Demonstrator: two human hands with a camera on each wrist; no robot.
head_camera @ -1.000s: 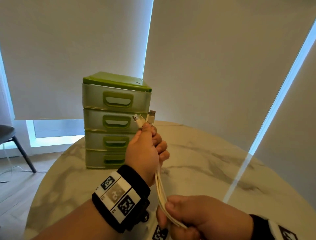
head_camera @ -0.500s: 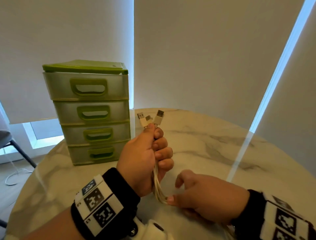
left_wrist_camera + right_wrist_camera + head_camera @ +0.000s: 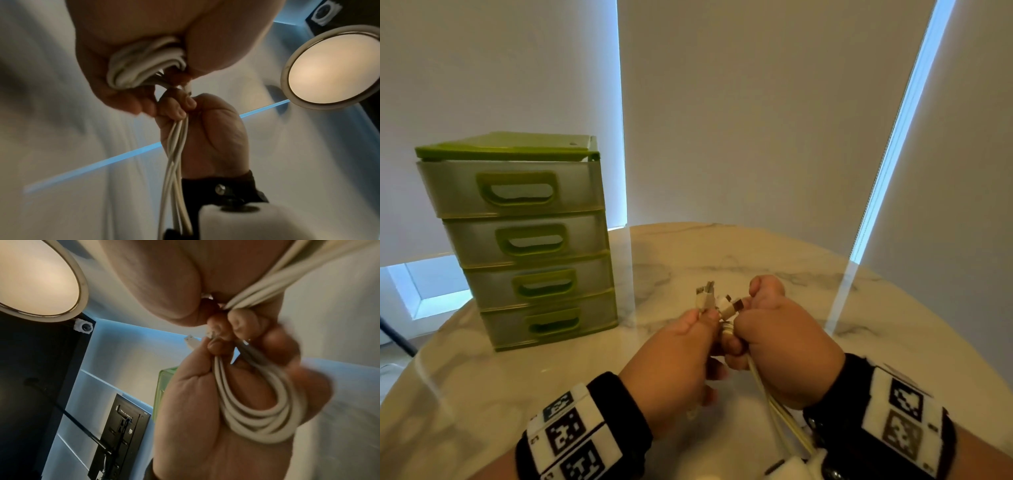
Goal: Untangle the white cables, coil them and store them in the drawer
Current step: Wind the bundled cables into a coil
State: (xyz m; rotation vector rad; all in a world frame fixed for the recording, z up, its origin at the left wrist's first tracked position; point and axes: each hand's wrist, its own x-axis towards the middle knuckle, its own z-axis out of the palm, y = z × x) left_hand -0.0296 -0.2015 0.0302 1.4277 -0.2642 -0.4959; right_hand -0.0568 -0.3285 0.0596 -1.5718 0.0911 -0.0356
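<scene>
My wrists wear black bands [image 3: 619, 407] with white tags of black square codes [image 3: 904, 418]; a silver screw [image 3: 219, 189] shows.

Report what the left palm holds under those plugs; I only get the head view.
Observer: The left hand grips several loops of the white cables, coiled in its palm.
Operator: Now describe the other one's underside.
Observer: The right hand has its fingers curled round a few loose strands, which hang down past its wrist.
</scene>
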